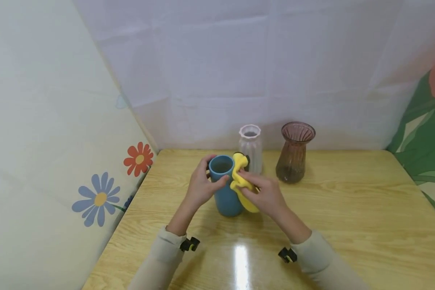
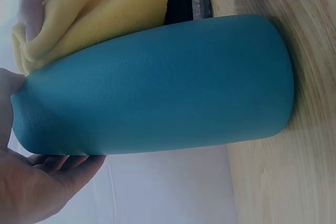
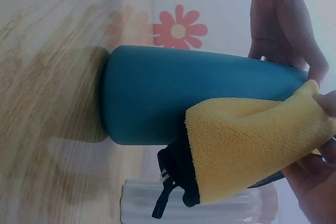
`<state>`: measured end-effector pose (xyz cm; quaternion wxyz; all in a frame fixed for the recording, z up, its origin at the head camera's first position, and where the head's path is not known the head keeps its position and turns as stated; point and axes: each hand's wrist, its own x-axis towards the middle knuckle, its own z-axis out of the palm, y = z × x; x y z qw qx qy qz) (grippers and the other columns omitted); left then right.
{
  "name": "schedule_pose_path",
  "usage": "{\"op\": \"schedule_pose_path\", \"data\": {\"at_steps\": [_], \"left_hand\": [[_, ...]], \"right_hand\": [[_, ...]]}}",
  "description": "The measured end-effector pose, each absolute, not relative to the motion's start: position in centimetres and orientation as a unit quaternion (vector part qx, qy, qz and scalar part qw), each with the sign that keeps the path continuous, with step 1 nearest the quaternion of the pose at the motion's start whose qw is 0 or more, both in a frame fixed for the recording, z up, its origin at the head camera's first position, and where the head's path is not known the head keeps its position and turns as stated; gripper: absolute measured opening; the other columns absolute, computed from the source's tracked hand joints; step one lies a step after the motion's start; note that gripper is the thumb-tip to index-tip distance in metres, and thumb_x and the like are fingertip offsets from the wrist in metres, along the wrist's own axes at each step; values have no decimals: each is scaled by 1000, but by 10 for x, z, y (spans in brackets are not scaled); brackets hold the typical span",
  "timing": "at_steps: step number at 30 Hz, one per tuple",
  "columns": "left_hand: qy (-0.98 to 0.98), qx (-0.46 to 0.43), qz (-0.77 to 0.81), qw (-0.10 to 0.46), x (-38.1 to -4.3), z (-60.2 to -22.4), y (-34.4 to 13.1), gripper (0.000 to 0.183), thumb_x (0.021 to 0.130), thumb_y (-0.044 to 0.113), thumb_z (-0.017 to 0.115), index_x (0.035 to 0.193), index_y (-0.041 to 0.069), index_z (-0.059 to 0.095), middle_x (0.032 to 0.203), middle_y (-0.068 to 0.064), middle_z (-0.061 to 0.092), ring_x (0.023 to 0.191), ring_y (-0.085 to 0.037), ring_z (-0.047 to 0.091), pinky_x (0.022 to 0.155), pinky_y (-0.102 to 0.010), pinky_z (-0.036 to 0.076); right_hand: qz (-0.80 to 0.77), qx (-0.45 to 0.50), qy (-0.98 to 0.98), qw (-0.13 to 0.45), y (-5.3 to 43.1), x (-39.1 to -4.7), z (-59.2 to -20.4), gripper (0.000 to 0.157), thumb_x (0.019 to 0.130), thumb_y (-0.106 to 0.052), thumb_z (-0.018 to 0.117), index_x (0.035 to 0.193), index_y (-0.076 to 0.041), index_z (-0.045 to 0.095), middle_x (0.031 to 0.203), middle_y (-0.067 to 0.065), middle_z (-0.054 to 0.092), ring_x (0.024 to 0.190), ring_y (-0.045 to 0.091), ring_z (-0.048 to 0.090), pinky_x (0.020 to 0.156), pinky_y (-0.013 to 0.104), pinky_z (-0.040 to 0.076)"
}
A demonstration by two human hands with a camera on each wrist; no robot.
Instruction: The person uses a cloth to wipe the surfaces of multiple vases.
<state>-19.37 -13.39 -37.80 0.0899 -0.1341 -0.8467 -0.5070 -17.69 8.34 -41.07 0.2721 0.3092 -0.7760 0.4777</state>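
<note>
A blue vase [image 1: 227, 200] stands on the wooden table, its round mouth facing up. My left hand [image 1: 201, 183] grips it near the rim, thumb on the near side and fingers round the far left. In my right hand [image 1: 266, 193] is a yellow cloth [image 3: 247, 145], pinched between thumb and fingers against the vase's right side. The cloth has a dark edge and a small black loop [image 3: 164, 198] that hangs down. In the left wrist view the vase [image 2: 157, 87] fills the middle, with the cloth [image 2: 110, 14] draped along it.
Behind the cloth stands a pale ribbed vase [image 1: 253, 151] with a scalloped rim. A purple glass vase [image 1: 291, 157] with a flared mouth is to its right. White sheeting [image 1: 217, 72] hangs behind the table [image 1: 348, 209], and a flower-printed panel [image 1: 58, 141] borders the left side.
</note>
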Motion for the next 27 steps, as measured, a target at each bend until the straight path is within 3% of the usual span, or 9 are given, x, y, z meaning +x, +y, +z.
{"op": "schedule_pose_path", "data": {"at_steps": [27], "left_hand": [[-819, -199, -537, 34, -203, -378, -146, 72, 86, 16, 79, 147, 6, 44, 133, -15, 60, 126, -33, 55, 105, -62, 44]], "right_hand": [[448, 317, -794, 262, 86, -162, -428, 37, 77, 0, 84, 113, -2, 76, 114, 14, 73, 102, 31, 73, 85, 39, 59]]}}
